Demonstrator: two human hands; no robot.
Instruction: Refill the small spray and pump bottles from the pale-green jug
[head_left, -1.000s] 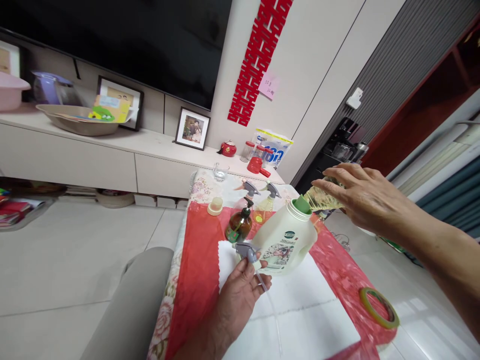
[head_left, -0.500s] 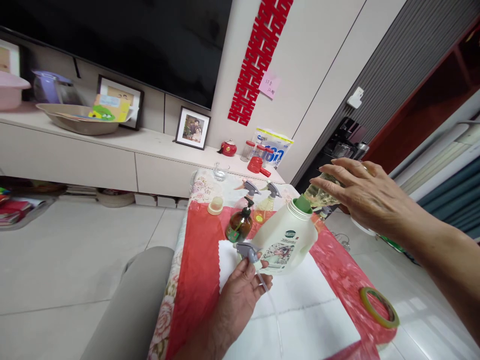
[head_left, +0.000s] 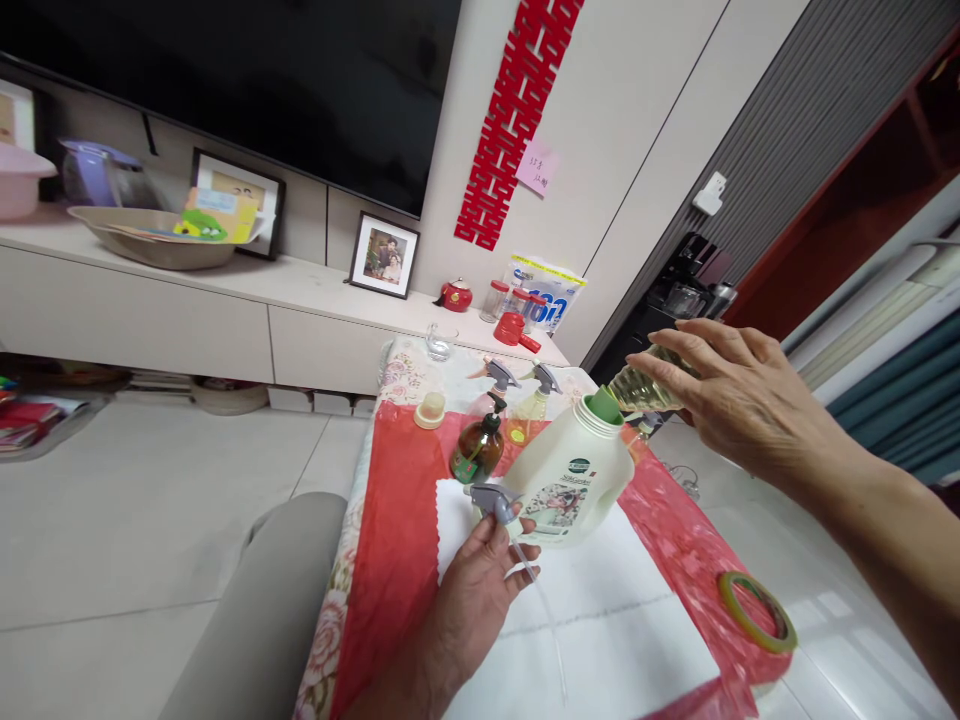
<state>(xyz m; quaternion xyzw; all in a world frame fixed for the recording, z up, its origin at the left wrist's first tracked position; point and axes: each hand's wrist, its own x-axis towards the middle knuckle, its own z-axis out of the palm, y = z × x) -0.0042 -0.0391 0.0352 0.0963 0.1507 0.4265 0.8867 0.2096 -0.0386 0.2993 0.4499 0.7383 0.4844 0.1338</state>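
My right hand [head_left: 739,400] is wrapped round a clear bottle [head_left: 641,388] of pale yellowish liquid, tipped on its side with its mouth at the green spout of a large white jug [head_left: 570,480]. The jug stands on white paper [head_left: 600,610] over a red cloth. My left hand [head_left: 476,595] is closed on a grey spray trigger head [head_left: 491,500] with a thin clear tube [head_left: 544,620] hanging from it, just left of the jug's base.
A brown pump bottle [head_left: 478,447], two spray bottles [head_left: 517,400], a small yellow cap [head_left: 430,410] and a glass [head_left: 441,343] stand further back on the table. A tape roll [head_left: 757,612] lies at the right edge. My grey-clad knee [head_left: 262,600] is at the left.
The right hand and tipped bottle shifted slightly, staying at the jug's spout. The left hand keeps the trigger head in place.
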